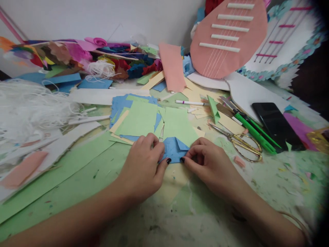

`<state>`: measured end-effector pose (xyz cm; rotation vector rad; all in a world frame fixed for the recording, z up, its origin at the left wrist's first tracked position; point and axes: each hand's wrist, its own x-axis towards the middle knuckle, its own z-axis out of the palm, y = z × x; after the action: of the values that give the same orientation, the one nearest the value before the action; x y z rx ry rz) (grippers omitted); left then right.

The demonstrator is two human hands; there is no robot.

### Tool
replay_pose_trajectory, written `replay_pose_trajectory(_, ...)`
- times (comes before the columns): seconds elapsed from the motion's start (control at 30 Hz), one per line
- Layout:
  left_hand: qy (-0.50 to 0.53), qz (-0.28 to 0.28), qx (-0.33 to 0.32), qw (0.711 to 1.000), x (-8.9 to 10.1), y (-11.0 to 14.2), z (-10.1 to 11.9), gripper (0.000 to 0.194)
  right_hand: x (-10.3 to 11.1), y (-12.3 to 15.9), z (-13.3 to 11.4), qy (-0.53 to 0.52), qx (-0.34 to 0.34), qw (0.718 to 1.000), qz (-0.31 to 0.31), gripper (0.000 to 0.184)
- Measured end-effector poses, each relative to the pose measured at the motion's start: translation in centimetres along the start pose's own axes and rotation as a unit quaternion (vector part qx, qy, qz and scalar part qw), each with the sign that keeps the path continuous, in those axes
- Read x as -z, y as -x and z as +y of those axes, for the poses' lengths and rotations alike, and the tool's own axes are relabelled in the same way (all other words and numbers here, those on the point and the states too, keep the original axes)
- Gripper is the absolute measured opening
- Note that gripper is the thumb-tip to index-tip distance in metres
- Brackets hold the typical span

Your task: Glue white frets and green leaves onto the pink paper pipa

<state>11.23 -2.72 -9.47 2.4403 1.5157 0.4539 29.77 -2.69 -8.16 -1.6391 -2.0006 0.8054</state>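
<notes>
A small piece of blue paper (pixel 172 151) with a folded flap at its upper right is held between my two hands, low over the table. My left hand (pixel 145 161) pinches its left edge, the dark-nailed thumb on the near side. At the right edge, my right hand (pixel 205 157) grips the paper between thumb and curled fingers. Just beyond the hands lie light green paper sheets (pixel 138 118), partly covering blue sheets (pixel 118 106) and some cream ones. Part of the blue piece is hidden behind my left fingers.
Gold-handled scissors (pixel 239 140), a green cutter (pixel 257 132) and a black phone (pixel 277 123) lie at the right. White string (pixel 33 106) is heaped at the left. A pink lute-shaped cutout (pixel 228 58) leans at the back, near colourful paper scraps (pixel 69 51).
</notes>
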Motion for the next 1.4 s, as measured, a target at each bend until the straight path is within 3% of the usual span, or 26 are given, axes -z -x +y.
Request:
replay_pose_trajectory(0.3, -0.041, -0.026, -0.021, 0.999, 0.38, -0.11, 0.14, 0.013, -0.01, 0.05, -0.10, 0.023, 0.002, 1.000, 0.004, 0.011)
replay_pose_trajectory(0.57, -0.128, -0.040, -0.094, 0.987, 0.31, -0.21, -0.67, 0.022, 0.01, -0.02, -0.31, 0.027, -0.004, 1.000, 0.005, 0.011)
replay_pose_trajectory(1.4, -0.128, -0.031, -0.075, 0.989, 0.69, -0.59, 0.21, 0.020, 0.07, -0.60, -0.27, 0.142, -0.033, 0.989, -0.003, 0.009)
